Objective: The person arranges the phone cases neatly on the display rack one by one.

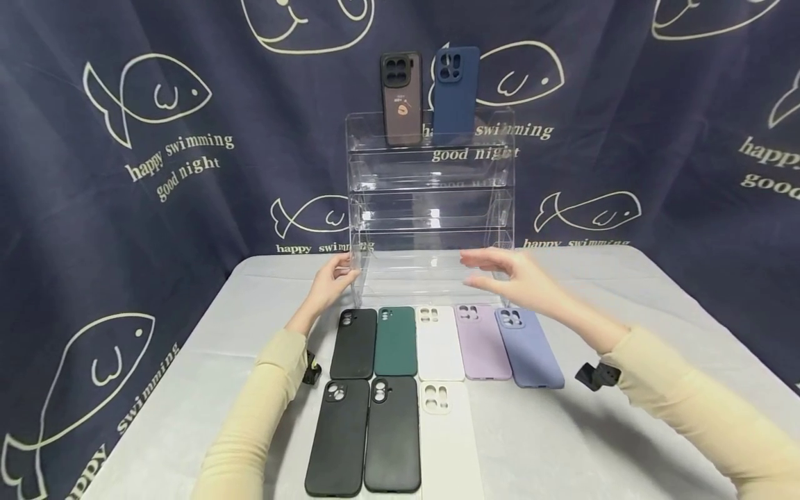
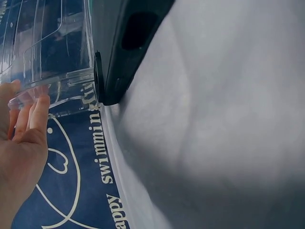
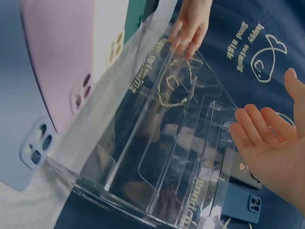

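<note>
A clear tiered display stand (image 1: 431, 229) stands upright at the back of the table. At its left side edge, my left hand (image 1: 328, 285) grips the wall low down; the left wrist view shows the fingers (image 2: 41, 112) at the clear edge. My right hand (image 1: 509, 274), fingers extended and apart from the thumb, is in front of the stand's lower right part and holds nothing. A dark translucent phone case (image 1: 403, 104) and a dark blue phone case (image 1: 456, 90) stand side by side on the top tier.
In front of the stand, a row of phone cases holds black (image 1: 354, 344), green (image 1: 396, 340), white (image 1: 440, 344), purple (image 1: 484, 342) and periwinkle (image 1: 532, 347). Nearer lie two black cases (image 1: 392, 434) and a white one (image 1: 451, 444). A navy curtain (image 1: 206, 208) hangs behind.
</note>
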### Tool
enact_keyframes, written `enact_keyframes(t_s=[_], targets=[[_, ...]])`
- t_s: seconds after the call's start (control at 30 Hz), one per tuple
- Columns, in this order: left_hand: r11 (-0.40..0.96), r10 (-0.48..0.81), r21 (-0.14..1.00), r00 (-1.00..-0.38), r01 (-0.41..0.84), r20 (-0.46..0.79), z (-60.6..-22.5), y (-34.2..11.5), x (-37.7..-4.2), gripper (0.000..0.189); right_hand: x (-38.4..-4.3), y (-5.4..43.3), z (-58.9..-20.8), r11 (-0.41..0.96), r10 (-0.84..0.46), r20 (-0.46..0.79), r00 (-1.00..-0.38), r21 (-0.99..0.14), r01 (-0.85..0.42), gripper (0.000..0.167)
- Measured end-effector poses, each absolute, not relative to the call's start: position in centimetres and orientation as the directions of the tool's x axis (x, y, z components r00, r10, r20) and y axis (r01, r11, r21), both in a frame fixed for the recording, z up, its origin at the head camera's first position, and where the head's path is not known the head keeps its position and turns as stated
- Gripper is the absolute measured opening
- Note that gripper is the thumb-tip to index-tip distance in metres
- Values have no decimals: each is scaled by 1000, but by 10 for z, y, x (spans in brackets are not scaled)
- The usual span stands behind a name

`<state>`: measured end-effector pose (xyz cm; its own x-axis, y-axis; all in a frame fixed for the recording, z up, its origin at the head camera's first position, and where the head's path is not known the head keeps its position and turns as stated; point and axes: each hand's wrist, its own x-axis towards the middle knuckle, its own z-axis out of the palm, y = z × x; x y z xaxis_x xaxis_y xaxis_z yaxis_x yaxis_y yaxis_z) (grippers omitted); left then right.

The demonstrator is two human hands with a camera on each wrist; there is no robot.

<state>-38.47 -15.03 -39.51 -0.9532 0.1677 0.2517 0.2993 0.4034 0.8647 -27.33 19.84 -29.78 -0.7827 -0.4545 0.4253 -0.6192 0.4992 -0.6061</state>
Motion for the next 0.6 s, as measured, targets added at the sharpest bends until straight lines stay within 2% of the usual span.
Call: enact_keyframes(t_s=[0.13,0.37,0.6], targets=[[408,167,860,-951,306,259,-396,-150,-386,49,-264,197,-306,492,-485,422,-766,-592,-638,40],[383,178,869,-948,314,264,-397,-148,-390,49,-244,196,-324,549,-475,341,-811,-606,-576,44],[375,177,875,-950,306,256,-399,-149,-388,49,-231,195,-352,507,-528,374,-762,-581,-637,42]])
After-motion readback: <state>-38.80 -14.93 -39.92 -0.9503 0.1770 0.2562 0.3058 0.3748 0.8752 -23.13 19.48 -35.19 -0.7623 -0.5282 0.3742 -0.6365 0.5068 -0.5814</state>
